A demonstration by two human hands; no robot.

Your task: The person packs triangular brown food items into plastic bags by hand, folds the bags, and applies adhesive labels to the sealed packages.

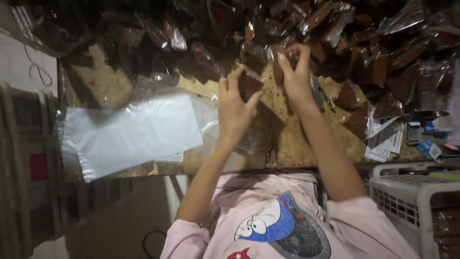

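Observation:
My left hand grips a brown triangular piece wrapped in clear plastic just above the wooden table. My right hand pinches another wrapped brown piece right beside it, at the near edge of a big heap of wrapped brown pieces that fills the far side of the table. Both forearms reach up from my pink shirt at the bottom of the view.
A stack of flat clear plastic bags lies on the table's left part. A white plastic basket stands at the lower right. Small paper packets and boxes sit at the table's right edge. A crate stands at far left.

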